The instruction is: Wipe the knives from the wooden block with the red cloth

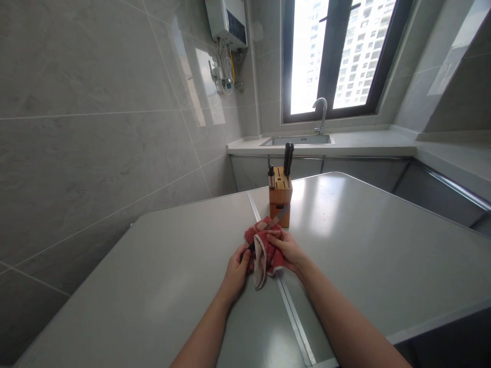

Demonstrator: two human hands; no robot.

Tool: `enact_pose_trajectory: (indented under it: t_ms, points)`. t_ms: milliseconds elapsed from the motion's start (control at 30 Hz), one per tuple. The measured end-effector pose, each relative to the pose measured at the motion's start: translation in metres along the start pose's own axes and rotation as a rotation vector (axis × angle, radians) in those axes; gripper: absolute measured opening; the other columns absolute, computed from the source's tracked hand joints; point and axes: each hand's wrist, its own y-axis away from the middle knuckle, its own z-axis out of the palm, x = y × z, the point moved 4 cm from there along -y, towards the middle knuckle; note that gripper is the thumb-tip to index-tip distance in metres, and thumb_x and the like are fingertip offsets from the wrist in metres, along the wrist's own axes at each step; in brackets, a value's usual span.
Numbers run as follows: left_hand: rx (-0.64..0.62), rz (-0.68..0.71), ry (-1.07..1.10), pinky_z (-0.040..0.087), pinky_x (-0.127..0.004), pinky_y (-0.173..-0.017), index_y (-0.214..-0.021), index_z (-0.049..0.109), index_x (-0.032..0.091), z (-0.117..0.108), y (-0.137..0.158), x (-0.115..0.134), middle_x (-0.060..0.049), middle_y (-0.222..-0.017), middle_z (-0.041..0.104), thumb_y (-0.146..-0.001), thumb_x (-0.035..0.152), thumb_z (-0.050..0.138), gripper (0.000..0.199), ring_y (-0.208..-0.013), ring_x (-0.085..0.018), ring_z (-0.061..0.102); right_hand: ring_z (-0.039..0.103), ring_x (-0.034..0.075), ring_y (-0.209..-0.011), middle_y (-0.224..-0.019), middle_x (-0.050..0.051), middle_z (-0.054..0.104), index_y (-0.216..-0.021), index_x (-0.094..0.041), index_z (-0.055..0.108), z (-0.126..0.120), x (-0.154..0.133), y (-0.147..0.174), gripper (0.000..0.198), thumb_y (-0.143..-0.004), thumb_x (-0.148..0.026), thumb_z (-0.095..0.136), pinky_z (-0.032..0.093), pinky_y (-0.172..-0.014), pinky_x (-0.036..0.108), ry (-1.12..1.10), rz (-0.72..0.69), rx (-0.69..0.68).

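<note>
My left hand (pixel 237 270) is closed around the dark handle of a knife (pixel 276 219). The blade points up and to the right, away from me, and its middle is covered by a red and white towel (pixel 264 251). With my right hand (pixel 287 249) I grip the towel against the knife, fingers closed on the cloth. Just beyond the blade tip stands a wooden knife block (pixel 281 195). A black-handled tool (pixel 288 158) sticks up from its back right slot, and a small dark-capped piece (pixel 271 176) stands at its left.
The pale table (pixel 184 286) has a metal seam strip (pixel 293 312) running across it. Behind it are a counter (pixel 368 138) with a sink (pixel 299 140), a tap (pixel 321 115) and a window. A tiled wall (pixel 95 153) rises on the left, with a water heater (pixel 228 23) mounted on it.
</note>
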Motion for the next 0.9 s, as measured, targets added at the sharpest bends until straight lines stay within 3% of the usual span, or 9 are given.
enact_pose_trajectory:
  t_ms: [600, 900]
  points:
    - [-0.003, -0.052, 0.134, 0.032, -0.018, -0.053, -0.102, 0.054, 0.018, 0.001, -0.001, -0.004, 0.003, -0.069, 0.051, -0.08, 0.047, 0.056, 0.036, -0.055, -0.007, 0.04, 0.066, 0.017, -0.085, -0.091, 0.003, 0.072, -0.093, -0.02, 0.066, 0.01, 0.001, 0.004, 0.033, -0.062, -0.023, 0.076, 0.05, -0.08, 0.027, 0.133, -0.038, -0.083]
    - [-0.045, -0.04, 0.078, 0.041, -0.023, -0.067, -0.101, 0.051, 0.02, 0.0, 0.0, -0.005, -0.001, -0.09, 0.059, -0.083, 0.043, 0.052, 0.03, -0.073, -0.013, 0.053, 0.066, 0.016, -0.078, -0.081, 0.0, 0.071, -0.082, -0.02, 0.068, 0.015, -0.003, 0.008, 0.023, -0.061, -0.023, 0.077, 0.051, -0.077, 0.027, 0.123, -0.014, -0.121]
